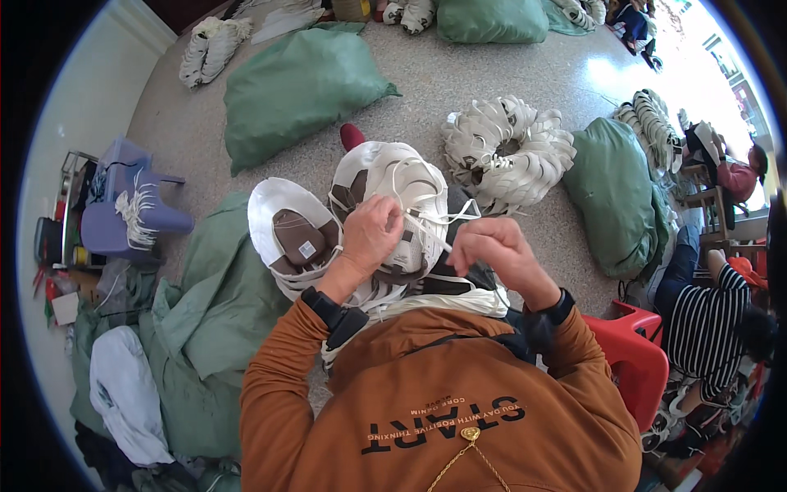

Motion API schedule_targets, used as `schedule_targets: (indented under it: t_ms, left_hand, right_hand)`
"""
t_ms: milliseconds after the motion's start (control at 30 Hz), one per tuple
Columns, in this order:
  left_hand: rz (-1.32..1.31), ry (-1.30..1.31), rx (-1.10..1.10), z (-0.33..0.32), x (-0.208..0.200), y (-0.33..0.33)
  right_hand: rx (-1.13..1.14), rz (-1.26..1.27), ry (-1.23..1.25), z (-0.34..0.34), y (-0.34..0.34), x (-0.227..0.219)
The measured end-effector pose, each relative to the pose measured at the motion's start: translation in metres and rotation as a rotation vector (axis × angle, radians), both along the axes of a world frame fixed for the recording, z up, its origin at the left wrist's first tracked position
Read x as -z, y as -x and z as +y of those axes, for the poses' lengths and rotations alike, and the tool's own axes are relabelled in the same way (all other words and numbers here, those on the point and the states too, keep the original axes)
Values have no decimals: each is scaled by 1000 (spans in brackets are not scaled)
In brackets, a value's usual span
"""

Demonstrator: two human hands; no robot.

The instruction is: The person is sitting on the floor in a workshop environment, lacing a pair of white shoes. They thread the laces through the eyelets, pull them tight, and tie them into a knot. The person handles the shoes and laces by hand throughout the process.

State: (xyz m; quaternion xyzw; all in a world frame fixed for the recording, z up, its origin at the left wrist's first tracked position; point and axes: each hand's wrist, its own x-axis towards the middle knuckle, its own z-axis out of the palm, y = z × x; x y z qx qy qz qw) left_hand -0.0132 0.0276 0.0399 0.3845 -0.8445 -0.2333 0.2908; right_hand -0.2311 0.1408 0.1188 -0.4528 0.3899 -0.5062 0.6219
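Note:
A white and brown shoe upper [407, 164] rests on my lap, its white lace [438, 218] running loosely across the front. Over its left side is my left hand [373, 231], fingers pinched together at the lacing. To the right, my right hand [497, 249] has its fingers curled around the lace, drawn out from the upper; its tip is partly hidden. Another upper [275, 221], with a brown tongue and a small white label, lies against the first on the left. A bundle of white laces [443, 304] lies across my lap.
A ring of stacked white uppers [510, 152] sits on the floor ahead. Full green sacks [299, 94] stand around, with green cloth [201, 328] at left. A purple stool [135, 209] holds laces. A red stool [631, 353] and a person in stripes [709, 332] are at right.

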Motion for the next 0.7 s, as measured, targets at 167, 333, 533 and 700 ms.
schedule_targets:
  t_ms: [167,333,533,700]
  left_hand:
    - [-77,161,119,19,-15,8]
    - [-217,218,67,25,-13,23]
    - [-355,215,66,23,-10,38]
    - [-144,-271,118,5,-23,35]
  right_hand:
    - [242,173,22,0,5,27]
    - [342,145,81,-9,5,33]
    - [466,164,100,-13,5,49]
    - [375,216,16,-14,4,80]
